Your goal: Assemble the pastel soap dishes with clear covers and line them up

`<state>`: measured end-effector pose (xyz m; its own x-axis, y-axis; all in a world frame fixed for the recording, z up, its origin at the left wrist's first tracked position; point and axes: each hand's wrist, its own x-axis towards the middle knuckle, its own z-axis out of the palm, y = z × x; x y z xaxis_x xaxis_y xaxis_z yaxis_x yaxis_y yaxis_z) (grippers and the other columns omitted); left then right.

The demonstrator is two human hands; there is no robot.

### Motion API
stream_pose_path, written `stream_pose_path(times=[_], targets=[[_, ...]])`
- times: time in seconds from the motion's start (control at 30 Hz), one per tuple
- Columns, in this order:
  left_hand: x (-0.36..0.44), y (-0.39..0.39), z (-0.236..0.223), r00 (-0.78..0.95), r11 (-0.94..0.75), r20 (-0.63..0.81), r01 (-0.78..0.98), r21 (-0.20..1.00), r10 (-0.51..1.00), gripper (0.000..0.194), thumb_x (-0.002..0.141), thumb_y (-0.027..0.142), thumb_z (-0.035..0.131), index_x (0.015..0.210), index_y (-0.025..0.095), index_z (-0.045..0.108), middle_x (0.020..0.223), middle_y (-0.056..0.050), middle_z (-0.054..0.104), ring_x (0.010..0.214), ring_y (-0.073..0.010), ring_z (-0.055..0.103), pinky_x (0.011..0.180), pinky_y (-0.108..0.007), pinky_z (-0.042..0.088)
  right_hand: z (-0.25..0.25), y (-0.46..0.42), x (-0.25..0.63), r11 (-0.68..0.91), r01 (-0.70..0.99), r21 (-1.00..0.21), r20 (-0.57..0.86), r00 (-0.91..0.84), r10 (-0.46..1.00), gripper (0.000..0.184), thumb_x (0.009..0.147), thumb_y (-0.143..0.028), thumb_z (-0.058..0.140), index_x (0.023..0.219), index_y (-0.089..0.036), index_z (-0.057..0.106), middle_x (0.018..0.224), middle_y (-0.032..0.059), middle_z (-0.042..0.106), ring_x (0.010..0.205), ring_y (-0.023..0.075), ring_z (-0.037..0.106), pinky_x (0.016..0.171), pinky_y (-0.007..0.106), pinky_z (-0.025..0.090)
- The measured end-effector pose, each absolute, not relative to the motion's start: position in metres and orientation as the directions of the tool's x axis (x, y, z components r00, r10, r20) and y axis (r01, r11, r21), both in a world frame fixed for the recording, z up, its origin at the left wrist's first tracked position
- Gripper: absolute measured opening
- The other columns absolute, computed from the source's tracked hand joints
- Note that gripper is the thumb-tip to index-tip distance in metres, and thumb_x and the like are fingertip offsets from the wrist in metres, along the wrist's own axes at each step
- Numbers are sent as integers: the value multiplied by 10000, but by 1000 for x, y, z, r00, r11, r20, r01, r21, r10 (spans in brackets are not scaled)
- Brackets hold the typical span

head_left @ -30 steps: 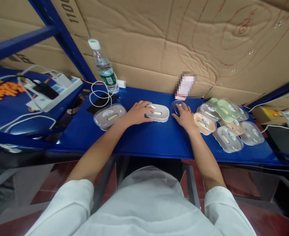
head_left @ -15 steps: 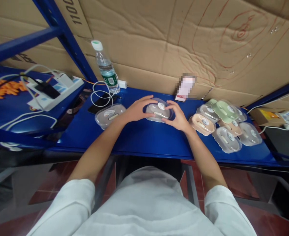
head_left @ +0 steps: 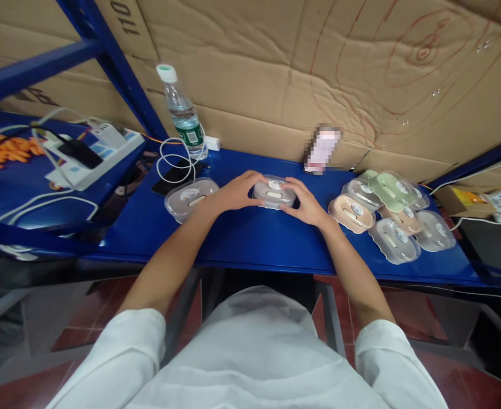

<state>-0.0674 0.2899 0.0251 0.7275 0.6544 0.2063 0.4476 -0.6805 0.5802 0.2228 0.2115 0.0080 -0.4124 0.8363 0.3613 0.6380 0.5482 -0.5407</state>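
A grey oval box with a clear lid (head_left: 275,195) rests on the blue table in front of me. It has a round white sticker and a pale handle strip on top. My left hand (head_left: 242,191) curves round its left end, thumb on the near side and fingers at the far rim. At the right end, my right hand (head_left: 305,203) grips it the same way, with fingertips on the lid. Another grey lidded box (head_left: 184,199) sits beside my left forearm. To the right of my right hand stands a peach lidded box (head_left: 351,213).
More lidded boxes crowd the right, a green box (head_left: 390,190) stacked uppermost. A water bottle (head_left: 186,122), a white cable (head_left: 162,162) and a dark phone (head_left: 171,180) are at back left. A lit phone (head_left: 322,150) leans on the cardboard wall (head_left: 242,74).
The clear lid, a little raised and skewed before, now sits lower and more level on the grey box. Both hands keep their places round it. The view has shifted slightly.
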Motion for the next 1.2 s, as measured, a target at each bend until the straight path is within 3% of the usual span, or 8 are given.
stream_pose_path(times=[0.17,0.3,0.5,0.7,0.93,1.07,1.2], targets=[[-67,290,25,712,-648,186,458,609,678,602,842,525,835,1319,235,610,1404,-119,548,1301,-330,598,1153,-503,484,2,212,221,541,627,-560,303,-453,839,825,1022,-722,579,1671,-245,397,1790,195,275,1689,339,256,1356,616,280],[-67,290,23,715,-646,191,442,622,673,595,837,537,830,1296,240,596,1412,-121,572,1290,-327,598,1122,-495,501,-4,214,223,514,647,-564,278,-438,855,898,999,-772,580,1706,-262,368,1840,162,138,1715,331,158,1370,594,250],[-65,290,22,702,-615,163,459,641,693,615,799,560,844,1254,243,579,1335,-104,620,1181,-316,647,1024,-476,545,-9,220,228,503,670,-545,297,-407,864,895,970,-797,607,1684,-284,438,1809,148,273,1687,345,261,1358,593,284],[-68,290,24,705,-604,141,467,646,695,637,775,567,863,1245,249,572,1329,-102,601,1135,-299,659,1005,-473,562,-7,217,228,500,699,-511,277,-417,866,991,915,-827,657,1710,-301,386,1803,150,291,1667,369,308,1340,608,323],[-62,284,16,709,-645,179,469,603,682,726,778,450,900,1342,215,507,1503,-182,576,1414,-381,586,1185,-531,473,-1,212,227,470,779,-415,232,-409,883,857,986,-747,621,1706,-346,388,1811,124,271,1626,395,391,1271,609,452],[-60,268,13,720,-642,161,465,609,675,678,859,497,847,1373,222,501,1533,-185,580,1411,-375,609,1166,-527,512,1,205,239,529,731,-431,228,-479,848,840,996,-714,635,1705,-336,391,1815,115,263,1657,374,333,1320,599,384],[-64,254,15,717,-623,125,489,610,685,629,916,587,788,1386,253,534,1636,-160,512,1456,-378,589,1178,-542,526,1,190,244,512,710,-484,214,-471,856,902,1007,-678,647,1752,-383,231,1839,67,199,1676,347,288,1337,583,364]])
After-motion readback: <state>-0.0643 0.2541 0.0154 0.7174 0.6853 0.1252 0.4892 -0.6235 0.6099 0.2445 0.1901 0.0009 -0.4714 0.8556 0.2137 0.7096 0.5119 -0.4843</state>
